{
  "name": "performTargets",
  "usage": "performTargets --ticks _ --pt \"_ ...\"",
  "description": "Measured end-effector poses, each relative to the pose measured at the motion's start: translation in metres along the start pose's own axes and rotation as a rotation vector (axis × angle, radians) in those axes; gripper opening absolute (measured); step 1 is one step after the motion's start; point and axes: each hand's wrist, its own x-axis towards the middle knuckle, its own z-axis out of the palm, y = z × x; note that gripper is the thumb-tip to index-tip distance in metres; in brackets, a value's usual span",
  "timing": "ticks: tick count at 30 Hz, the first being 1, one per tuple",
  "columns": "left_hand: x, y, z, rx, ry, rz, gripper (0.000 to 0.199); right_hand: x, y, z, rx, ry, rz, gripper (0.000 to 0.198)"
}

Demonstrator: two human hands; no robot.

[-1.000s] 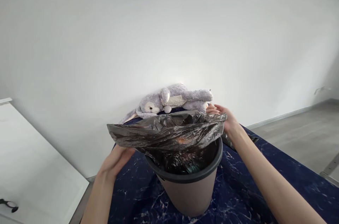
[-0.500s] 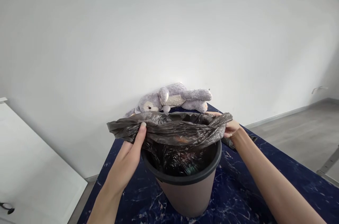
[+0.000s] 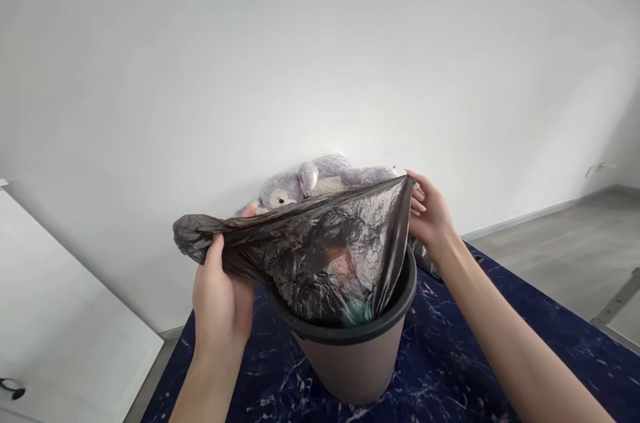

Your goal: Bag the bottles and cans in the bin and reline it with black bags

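Observation:
A dark, see-through garbage bag [image 3: 320,249] is stretched between my hands above a trash can [image 3: 355,363] with a black rim. Its lower part sits inside the can, and blurred orange and green contents show through the plastic. My left hand [image 3: 223,289] grips the bag's bunched left end, thumb in front, with a puffed tip sticking out beyond it. My right hand [image 3: 430,213] pinches the bag's upper right corner, pulled taut and higher than the left side.
Behind the bag a grey plush toy [image 3: 295,186] lies against the white wall, partly covered. The can stands on a dark blue marbled tabletop [image 3: 450,356]. More dark plastic [image 3: 425,259] lies right of the can. A white door-like panel [image 3: 65,316] is at left.
My right hand has risen and drawn the bag's right corner up. My left hand has moved left with the other end. The opening has closed into a taut, slanted edge.

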Motion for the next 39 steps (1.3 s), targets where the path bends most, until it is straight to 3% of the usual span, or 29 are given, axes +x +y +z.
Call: performTargets --ticks 5,8,9,12,16,19,23,26,31,34,39 --pt "0.002 0.004 0.008 -0.201 0.139 -0.142 0.050 0.001 0.004 -0.007 -0.001 0.032 0.003 0.058" --pt "0.003 0.005 0.005 -0.311 0.116 -0.125 0.051 -0.005 0.010 -0.010 -0.036 0.026 0.028 0.039" --pt "0.003 0.005 0.003 -0.338 0.093 -0.111 0.050 -0.007 0.012 -0.012 -0.087 -0.004 0.048 0.044" --pt "0.003 0.005 0.001 -0.381 0.062 -0.092 0.046 -0.016 0.019 -0.019 -0.364 -0.182 0.165 0.092" --pt "0.003 0.004 0.001 -0.375 0.056 -0.085 0.043 -0.024 0.019 -0.019 -0.574 -0.300 0.309 0.101" --pt "0.002 0.004 0.002 -0.350 0.052 -0.080 0.043 -0.025 0.015 -0.005 -0.645 -0.300 0.349 0.095" --pt "-0.001 0.005 0.005 -0.308 0.034 -0.061 0.044 -0.023 0.010 0.019 -0.722 -0.211 0.310 0.060" --pt "-0.006 0.007 0.007 -0.293 0.001 -0.051 0.044 -0.022 0.009 0.035 -0.731 -0.146 0.276 0.050" --pt "-0.014 0.013 0.008 -0.369 -0.060 -0.072 0.043 -0.027 0.005 0.069 -0.481 -0.127 0.149 0.040" --pt "-0.016 0.015 0.006 -0.398 -0.168 -0.031 0.044 -0.033 0.000 0.088 -0.381 -0.149 0.068 0.026" --pt "-0.021 0.020 0.001 -0.232 -0.358 0.024 0.045 -0.046 -0.007 0.113 -0.328 -0.137 -0.050 0.037"
